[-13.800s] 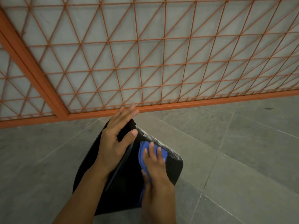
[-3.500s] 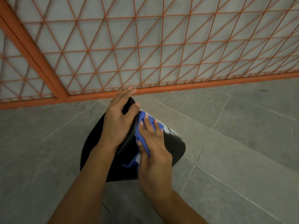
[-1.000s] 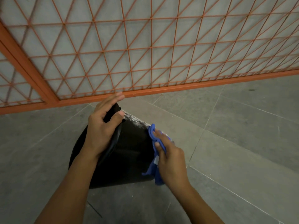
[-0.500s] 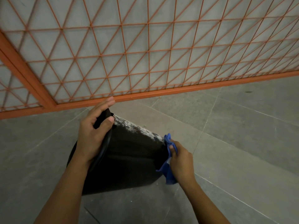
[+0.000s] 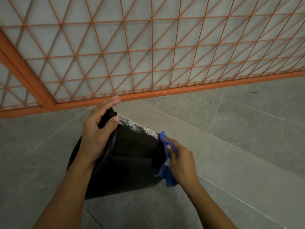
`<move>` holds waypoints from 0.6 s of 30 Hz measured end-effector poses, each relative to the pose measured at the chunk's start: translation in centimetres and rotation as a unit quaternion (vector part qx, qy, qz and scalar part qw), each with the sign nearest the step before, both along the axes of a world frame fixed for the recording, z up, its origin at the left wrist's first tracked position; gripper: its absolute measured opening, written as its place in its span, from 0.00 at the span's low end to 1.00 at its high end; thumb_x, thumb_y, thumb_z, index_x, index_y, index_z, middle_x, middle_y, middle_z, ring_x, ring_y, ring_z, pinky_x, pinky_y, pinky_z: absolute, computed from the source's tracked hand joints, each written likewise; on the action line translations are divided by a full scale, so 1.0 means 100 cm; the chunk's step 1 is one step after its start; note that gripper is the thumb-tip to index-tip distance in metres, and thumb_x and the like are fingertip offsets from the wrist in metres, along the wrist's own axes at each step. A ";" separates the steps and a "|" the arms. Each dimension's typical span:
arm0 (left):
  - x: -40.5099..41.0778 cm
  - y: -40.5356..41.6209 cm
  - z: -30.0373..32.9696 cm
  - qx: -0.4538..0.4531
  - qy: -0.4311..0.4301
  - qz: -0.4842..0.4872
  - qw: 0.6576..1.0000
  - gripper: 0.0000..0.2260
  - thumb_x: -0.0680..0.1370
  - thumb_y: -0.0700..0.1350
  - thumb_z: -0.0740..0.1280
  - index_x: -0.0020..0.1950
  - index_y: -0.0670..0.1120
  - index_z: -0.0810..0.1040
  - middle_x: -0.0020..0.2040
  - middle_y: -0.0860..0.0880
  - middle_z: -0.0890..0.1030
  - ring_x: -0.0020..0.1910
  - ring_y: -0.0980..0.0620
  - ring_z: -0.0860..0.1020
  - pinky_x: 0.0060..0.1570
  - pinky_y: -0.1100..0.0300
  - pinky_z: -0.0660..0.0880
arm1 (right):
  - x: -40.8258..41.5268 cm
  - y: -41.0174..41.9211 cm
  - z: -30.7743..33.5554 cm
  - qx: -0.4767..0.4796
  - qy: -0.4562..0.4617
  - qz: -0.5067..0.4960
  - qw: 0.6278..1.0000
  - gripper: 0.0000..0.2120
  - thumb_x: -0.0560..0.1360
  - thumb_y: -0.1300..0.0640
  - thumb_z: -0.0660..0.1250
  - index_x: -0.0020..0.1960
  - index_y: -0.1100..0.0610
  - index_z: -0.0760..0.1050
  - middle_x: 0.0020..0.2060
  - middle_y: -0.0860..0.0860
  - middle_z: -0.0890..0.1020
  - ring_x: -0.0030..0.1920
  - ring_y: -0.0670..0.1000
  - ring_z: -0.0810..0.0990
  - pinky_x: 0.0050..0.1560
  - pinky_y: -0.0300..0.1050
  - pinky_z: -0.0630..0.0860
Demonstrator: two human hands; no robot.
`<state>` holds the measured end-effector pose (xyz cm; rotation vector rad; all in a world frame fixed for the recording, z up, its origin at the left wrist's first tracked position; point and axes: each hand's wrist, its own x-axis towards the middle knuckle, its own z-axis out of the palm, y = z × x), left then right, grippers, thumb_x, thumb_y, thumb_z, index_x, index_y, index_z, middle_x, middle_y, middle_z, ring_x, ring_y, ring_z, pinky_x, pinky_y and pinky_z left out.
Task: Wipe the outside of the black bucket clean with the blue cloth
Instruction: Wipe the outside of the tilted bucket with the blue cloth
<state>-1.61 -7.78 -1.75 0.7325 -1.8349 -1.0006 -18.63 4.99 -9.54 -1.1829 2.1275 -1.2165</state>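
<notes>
Black bucket (image 5: 132, 162) tipped on the grey floor (image 5: 239, 146), braced for wiping.
Stiff, light plastic, probably slick: left hand (image 5: 97, 134) clamps its rim; right hand (image 5: 179, 161) pinches the limp blue cloth (image 5: 165, 169) against its base edge.

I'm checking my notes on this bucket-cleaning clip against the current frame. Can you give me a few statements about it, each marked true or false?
1. The right hand holds the blue cloth against the black bucket. True.
2. The bucket stands upright on the floor. False: it is tipped, steadied by the left hand.
3. Whitish grime shows along the bucket's upper edge. True.
4. The left hand holds a second cloth. False: it grips only the bucket, at its rim.
5. A green mesh fence stands behind. False: the grid fence is orange.
</notes>
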 end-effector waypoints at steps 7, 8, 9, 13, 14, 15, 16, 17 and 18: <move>-0.001 0.001 0.003 0.001 -0.008 -0.029 1.000 0.21 0.71 0.52 0.62 0.64 0.54 0.73 0.70 0.50 0.72 0.72 0.54 0.66 0.73 0.50 0.59 | 0.015 0.015 0.006 0.012 0.001 -0.022 1.000 0.15 0.78 0.57 0.58 0.64 0.50 0.71 0.47 0.48 0.80 0.45 0.47 0.78 0.43 0.32 0.68; 0.000 0.001 0.004 -0.001 -0.013 -0.033 0.999 0.21 0.71 0.52 0.62 0.64 0.53 0.73 0.69 0.50 0.72 0.72 0.54 0.66 0.73 0.52 0.60 | 0.017 0.013 0.008 -0.005 0.000 -0.007 1.000 0.15 0.78 0.57 0.59 0.64 0.49 0.71 0.48 0.46 0.79 0.46 0.45 0.77 0.44 0.29 0.68; 0.000 0.001 0.005 -0.002 -0.015 -0.034 0.999 0.21 0.71 0.52 0.62 0.64 0.53 0.73 0.69 0.49 0.73 0.72 0.54 0.67 0.73 0.53 0.60 | 0.015 0.010 0.008 -0.013 0.000 0.001 1.000 0.15 0.78 0.58 0.59 0.63 0.50 0.72 0.49 0.44 0.79 0.48 0.43 0.77 0.46 0.27 0.69; 0.001 0.004 0.006 -0.015 -0.024 -0.040 0.999 0.22 0.72 0.51 0.62 0.65 0.50 0.72 0.70 0.48 0.72 0.72 0.53 0.66 0.73 0.53 0.60 | -0.004 0.005 -0.001 0.030 -0.026 -0.047 0.998 0.13 0.79 0.58 0.57 0.62 0.51 0.72 0.43 0.48 0.80 0.47 0.52 0.80 0.44 0.41 0.74; 0.001 0.004 0.005 -0.017 -0.028 -0.044 0.999 0.22 0.72 0.52 0.62 0.65 0.49 0.72 0.70 0.48 0.71 0.72 0.52 0.66 0.73 0.54 0.60 | -0.002 0.009 -0.002 0.041 -0.025 -0.058 0.997 0.14 0.79 0.58 0.57 0.63 0.51 0.72 0.44 0.50 0.80 0.47 0.53 0.80 0.44 0.40 0.73; 0.002 0.005 0.005 -0.016 -0.032 -0.047 0.998 0.22 0.72 0.52 0.62 0.65 0.48 0.72 0.70 0.48 0.71 0.72 0.52 0.66 0.73 0.55 0.60 | 0.003 0.014 -0.003 0.044 -0.021 -0.061 0.997 0.14 0.79 0.58 0.57 0.64 0.51 0.71 0.47 0.51 0.81 0.46 0.51 0.80 0.44 0.36 0.72; 0.002 0.005 0.005 -0.017 -0.034 -0.048 0.998 0.23 0.72 0.52 0.62 0.66 0.48 0.72 0.70 0.47 0.71 0.72 0.52 0.66 0.73 0.56 0.60 | 0.010 0.018 0.000 0.041 -0.018 -0.055 0.997 0.15 0.79 0.57 0.57 0.65 0.50 0.70 0.48 0.50 0.81 0.44 0.47 0.79 0.44 0.32 0.70; 0.004 0.003 0.005 -0.020 -0.037 -0.048 0.998 0.23 0.71 0.52 0.61 0.66 0.47 0.72 0.70 0.47 0.71 0.72 0.52 0.66 0.73 0.56 0.60 | 0.016 0.019 0.004 0.033 -0.017 -0.043 0.998 0.15 0.79 0.56 0.57 0.65 0.49 0.69 0.48 0.49 0.80 0.42 0.44 0.78 0.43 0.29 0.70; 0.005 0.002 0.005 -0.021 -0.040 -0.047 0.998 0.24 0.71 0.51 0.61 0.66 0.46 0.72 0.70 0.47 0.71 0.72 0.52 0.66 0.73 0.56 0.60 | 0.019 0.017 0.006 0.022 -0.019 -0.030 0.999 0.15 0.78 0.56 0.58 0.65 0.50 0.70 0.48 0.48 0.81 0.42 0.43 0.78 0.43 0.28 0.69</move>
